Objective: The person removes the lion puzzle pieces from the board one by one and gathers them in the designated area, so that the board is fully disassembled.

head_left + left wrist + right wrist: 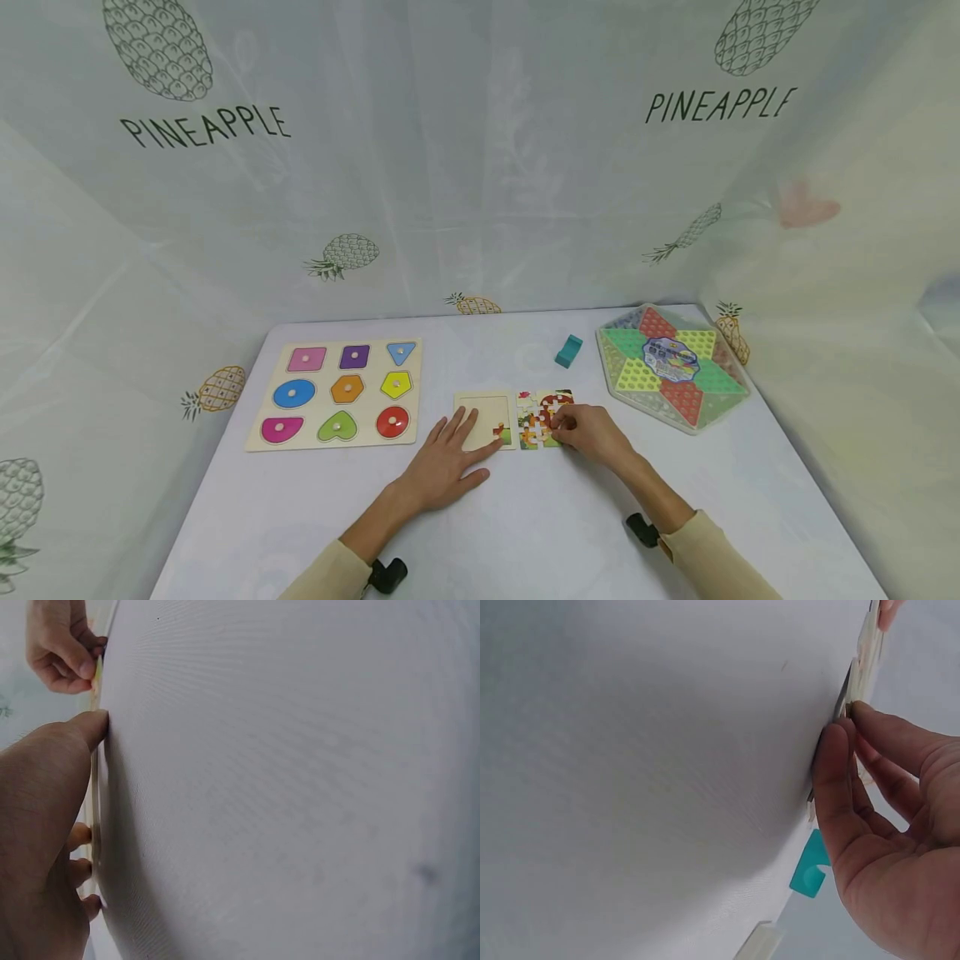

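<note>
My left hand (pixel 444 467) lies spread on the wooden puzzle tray (pixel 483 404), fingers straight across its left and lower parts. A few picture pieces (pixel 504 434) sit in the tray's lower right corner. Right beside the tray is a jigsaw picture (pixel 528 421) of interlocking colorful pieces. At its right edge my right hand (pixel 592 432) pinches a thin jigsaw piece (pixel 853 686) between thumb and fingers, close to the tabletop. The right hand's fingers cover part of the picture. In the left wrist view the left thumb (pixel 94 727) presses at the tray's edge.
A wooden shape board (pixel 333 396) with colored knobbed shapes lies to the left. Behind the jigsaw is a small teal block (pixel 568 351) with a notch. On the right lies a hexagonal game board (pixel 671 367). A pineapple-print cloth (pixel 480 208) hangs behind the table.
</note>
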